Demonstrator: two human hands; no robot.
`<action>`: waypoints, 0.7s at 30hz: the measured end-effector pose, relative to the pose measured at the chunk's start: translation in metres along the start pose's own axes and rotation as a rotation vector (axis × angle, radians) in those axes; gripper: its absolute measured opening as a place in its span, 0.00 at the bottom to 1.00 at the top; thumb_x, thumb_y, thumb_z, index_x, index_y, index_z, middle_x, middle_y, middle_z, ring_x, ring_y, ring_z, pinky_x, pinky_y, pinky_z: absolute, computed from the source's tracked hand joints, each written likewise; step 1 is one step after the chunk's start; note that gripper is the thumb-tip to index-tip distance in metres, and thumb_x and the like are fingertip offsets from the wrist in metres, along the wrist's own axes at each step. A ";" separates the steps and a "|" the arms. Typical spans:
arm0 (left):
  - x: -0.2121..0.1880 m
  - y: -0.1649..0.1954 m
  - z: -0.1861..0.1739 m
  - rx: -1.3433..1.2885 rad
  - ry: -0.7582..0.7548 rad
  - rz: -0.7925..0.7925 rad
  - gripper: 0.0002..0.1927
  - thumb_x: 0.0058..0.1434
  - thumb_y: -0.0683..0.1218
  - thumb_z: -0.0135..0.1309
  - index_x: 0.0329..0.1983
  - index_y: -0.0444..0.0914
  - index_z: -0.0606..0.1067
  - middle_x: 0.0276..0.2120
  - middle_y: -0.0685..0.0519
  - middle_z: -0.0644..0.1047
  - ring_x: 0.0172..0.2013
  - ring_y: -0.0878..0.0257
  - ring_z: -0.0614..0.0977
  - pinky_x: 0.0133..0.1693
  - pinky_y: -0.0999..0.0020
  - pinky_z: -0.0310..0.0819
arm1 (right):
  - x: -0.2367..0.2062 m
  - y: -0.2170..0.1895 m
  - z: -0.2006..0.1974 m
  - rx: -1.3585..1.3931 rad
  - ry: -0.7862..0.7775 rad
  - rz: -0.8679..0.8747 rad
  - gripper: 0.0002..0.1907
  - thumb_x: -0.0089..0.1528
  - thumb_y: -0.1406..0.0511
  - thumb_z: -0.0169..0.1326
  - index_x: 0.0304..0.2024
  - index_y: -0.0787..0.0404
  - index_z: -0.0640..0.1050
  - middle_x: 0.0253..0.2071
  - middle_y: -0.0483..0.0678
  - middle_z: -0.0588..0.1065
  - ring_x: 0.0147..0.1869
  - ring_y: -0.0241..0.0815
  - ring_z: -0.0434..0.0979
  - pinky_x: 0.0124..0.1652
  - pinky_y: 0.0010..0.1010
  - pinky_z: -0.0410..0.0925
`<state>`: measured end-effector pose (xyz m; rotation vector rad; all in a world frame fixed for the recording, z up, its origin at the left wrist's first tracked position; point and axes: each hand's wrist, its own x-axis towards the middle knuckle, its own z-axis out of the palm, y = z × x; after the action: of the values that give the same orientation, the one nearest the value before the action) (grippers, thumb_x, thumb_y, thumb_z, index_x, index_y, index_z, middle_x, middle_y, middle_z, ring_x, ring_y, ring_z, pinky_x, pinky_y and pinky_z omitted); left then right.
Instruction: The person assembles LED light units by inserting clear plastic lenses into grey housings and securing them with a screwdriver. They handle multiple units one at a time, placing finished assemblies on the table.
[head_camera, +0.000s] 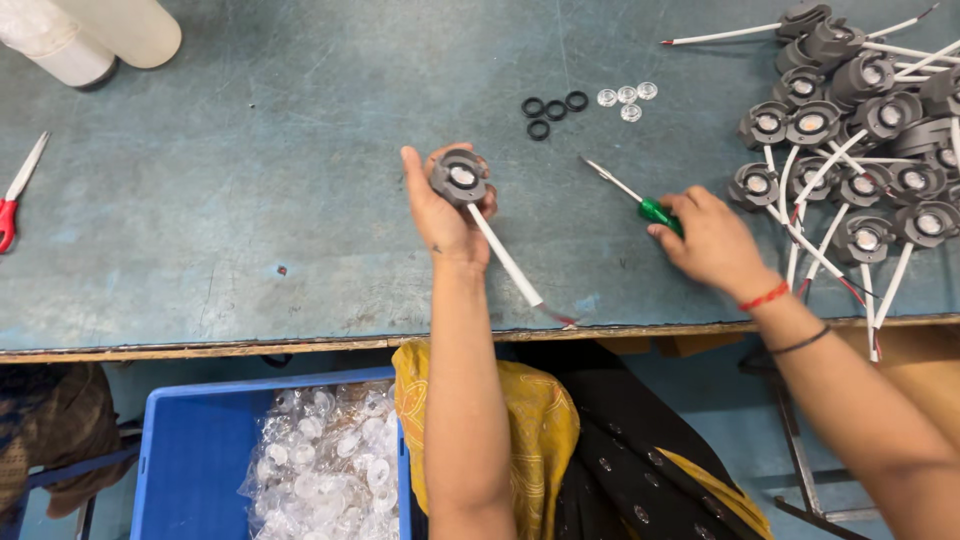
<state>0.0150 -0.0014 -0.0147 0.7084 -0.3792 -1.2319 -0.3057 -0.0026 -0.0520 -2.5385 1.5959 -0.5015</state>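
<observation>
My left hand (440, 215) holds a round grey lamp housing (459, 177) with a white cable (505, 262) trailing toward the table's front edge. My right hand (712, 242) grips the green handle of a screwdriver (640, 203), whose metal shaft points up-left and lies low over the table. The two hands are apart, the housing about a hand's width left of the screwdriver tip.
A pile of several grey housings with white cables (860, 130) fills the right of the blue-green table (250, 200). Black rubber rings (553, 108) and clear lenses (627, 98) lie at the back. A red-handled tool (15, 195) lies left; a blue crate (200, 450) of clear lenses sits below.
</observation>
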 end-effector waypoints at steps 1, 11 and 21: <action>-0.001 -0.002 0.001 0.015 0.013 0.011 0.30 0.67 0.68 0.36 0.37 0.39 0.75 0.23 0.50 0.76 0.16 0.63 0.73 0.16 0.71 0.62 | -0.003 -0.002 0.007 0.007 0.052 -0.010 0.15 0.63 0.61 0.60 0.47 0.64 0.79 0.40 0.57 0.76 0.47 0.56 0.77 0.47 0.42 0.70; -0.013 0.017 0.004 -0.017 -0.198 -0.010 0.30 0.74 0.65 0.39 0.39 0.35 0.76 0.28 0.48 0.77 0.18 0.67 0.70 0.20 0.74 0.60 | 0.000 -0.074 0.025 1.399 -0.232 0.171 0.16 0.70 0.63 0.50 0.58 0.63 0.72 0.35 0.44 0.70 0.39 0.34 0.69 0.39 0.27 0.67; -0.023 0.031 0.017 0.089 -0.177 0.048 0.35 0.74 0.68 0.33 0.37 0.35 0.76 0.27 0.49 0.76 0.20 0.69 0.69 0.21 0.75 0.60 | 0.005 -0.119 0.018 0.829 -0.076 -0.026 0.18 0.70 0.59 0.48 0.56 0.63 0.75 0.24 0.49 0.69 0.28 0.39 0.71 0.33 0.32 0.66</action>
<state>0.0197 0.0210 0.0208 0.6641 -0.5973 -1.2413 -0.1958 0.0448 -0.0368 -1.9103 1.0148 -0.8391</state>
